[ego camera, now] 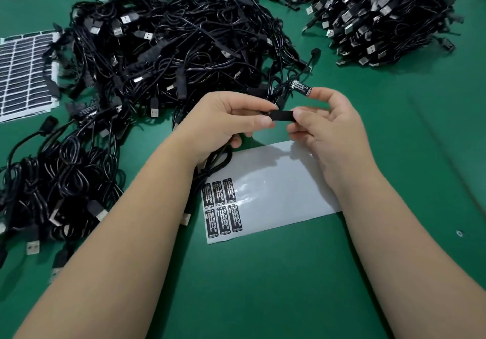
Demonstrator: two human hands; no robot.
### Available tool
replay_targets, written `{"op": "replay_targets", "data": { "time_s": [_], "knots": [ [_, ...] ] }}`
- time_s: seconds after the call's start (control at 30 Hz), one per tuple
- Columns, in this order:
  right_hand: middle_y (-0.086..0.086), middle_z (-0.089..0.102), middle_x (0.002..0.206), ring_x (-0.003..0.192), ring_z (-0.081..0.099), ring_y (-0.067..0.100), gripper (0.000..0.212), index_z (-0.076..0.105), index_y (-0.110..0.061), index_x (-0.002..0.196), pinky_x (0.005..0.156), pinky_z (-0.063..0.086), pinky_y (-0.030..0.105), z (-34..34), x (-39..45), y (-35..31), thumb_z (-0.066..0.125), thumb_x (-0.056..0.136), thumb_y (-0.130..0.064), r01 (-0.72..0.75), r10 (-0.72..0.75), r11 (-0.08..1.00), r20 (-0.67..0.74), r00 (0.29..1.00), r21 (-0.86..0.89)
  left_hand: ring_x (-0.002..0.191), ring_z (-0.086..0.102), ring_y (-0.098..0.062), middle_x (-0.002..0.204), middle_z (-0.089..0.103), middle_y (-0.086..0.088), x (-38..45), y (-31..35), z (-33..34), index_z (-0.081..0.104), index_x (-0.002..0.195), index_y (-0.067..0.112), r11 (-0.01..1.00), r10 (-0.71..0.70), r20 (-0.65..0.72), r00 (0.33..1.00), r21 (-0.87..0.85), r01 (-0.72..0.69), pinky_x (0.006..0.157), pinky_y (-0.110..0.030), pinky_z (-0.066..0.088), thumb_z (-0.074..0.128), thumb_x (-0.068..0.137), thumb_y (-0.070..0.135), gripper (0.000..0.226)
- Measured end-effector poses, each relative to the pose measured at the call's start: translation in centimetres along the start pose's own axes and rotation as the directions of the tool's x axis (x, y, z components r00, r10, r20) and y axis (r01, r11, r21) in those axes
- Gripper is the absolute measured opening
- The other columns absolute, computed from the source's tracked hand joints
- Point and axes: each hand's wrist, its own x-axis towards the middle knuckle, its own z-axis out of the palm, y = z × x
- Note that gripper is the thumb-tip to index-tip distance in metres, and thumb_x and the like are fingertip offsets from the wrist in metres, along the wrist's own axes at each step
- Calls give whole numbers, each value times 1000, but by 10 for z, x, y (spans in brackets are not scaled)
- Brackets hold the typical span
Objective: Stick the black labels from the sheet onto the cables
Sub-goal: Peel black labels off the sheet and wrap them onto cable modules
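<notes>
A white backing sheet [278, 181] lies on the green table in front of me, with several black labels [222, 207] left at its near-left corner. Above it, my left hand [228, 120] and my right hand [326, 125] together pinch the black block [282, 115] of one cable between thumbs and fingers. The cable's wire runs down under my left hand. One peeled black label [300, 89] with white print sticks to my right index fingertip, just above the block and apart from it.
A big tangle of black USB cables [171, 46] fills the table behind my hands. Another heap [381, 15] sits at the back right, a third pile [57, 186] at my left. A fuller label sheet [23, 75] lies at the far left.
</notes>
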Motion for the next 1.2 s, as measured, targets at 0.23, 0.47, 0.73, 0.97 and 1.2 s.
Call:
{"op": "replay_targets", "data": {
  "time_s": [0.23,0.47,0.73,0.97,1.2],
  "knots": [
    [-7,65,64,52,55,8,25,54,-20,103,54,47,21,2,-1,-2,61,88,-2,-90,83,990,68,994,108,62,60,-1,75,73,8,1,0,0,78,82,36,995,15,-31,999,-98,-18,52,-15,47,75,70,18,21],
    [1,70,73,48,51,8,27,53,-19,105,51,46,19,2,-3,-2,65,85,-4,-132,107,967,123,987,216,69,63,1,77,71,13,1,-1,-4,78,85,37,992,-7,7,1000,-125,7,57,-13,50,72,72,15,25],
    [3,72,73,47,49,8,27,52,-18,107,50,45,18,3,-3,-2,63,87,-2,-153,119,963,163,980,220,68,64,1,78,72,12,-1,0,-5,77,85,37,990,5,13,1000,-140,-3,58,-14,51,70,74,13,27],
    [0,72,76,51,54,8,31,52,-19,109,54,48,22,2,-4,-1,67,84,-7,-139,113,975,153,982,173,66,56,-1,82,70,9,1,-1,6,78,87,31,979,83,29,996,-191,-76,54,-15,46,65,80,13,24],
    [-9,64,66,59,57,4,8,73,-24,64,58,49,22,0,-2,1,78,69,-29,-160,156,932,40,987,325,56,52,-3,72,66,6,4,-3,10,78,87,26,981,80,-43,996,-174,-86,52,-14,45,66,80,8,23]
  ]
}}
